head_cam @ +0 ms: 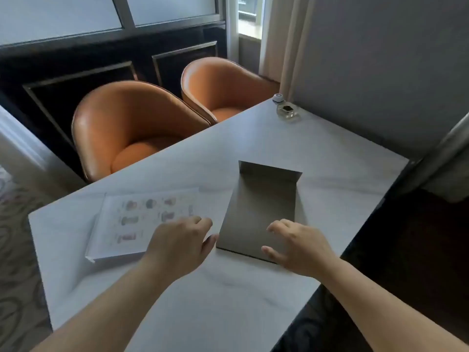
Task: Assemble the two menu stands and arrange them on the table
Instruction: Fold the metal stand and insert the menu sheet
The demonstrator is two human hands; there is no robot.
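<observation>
Grey metal stand (258,212) lies lengthwise away from the person between both open, empty hands, right hand (297,246) over its near corner, left hand (181,243) just beside its edge.

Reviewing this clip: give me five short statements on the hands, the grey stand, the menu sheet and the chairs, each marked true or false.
1. The grey metal stand lies flat on the white table. True.
2. The left hand holds the clear menu panel up in the air. False: the panel lies on the table, and the hand is open above its right edge.
3. The right hand is over the stand's near right corner. True.
4. Two orange chairs stand beyond the table. True.
5. The panel is already slotted into the stand. False: they lie side by side.
</observation>
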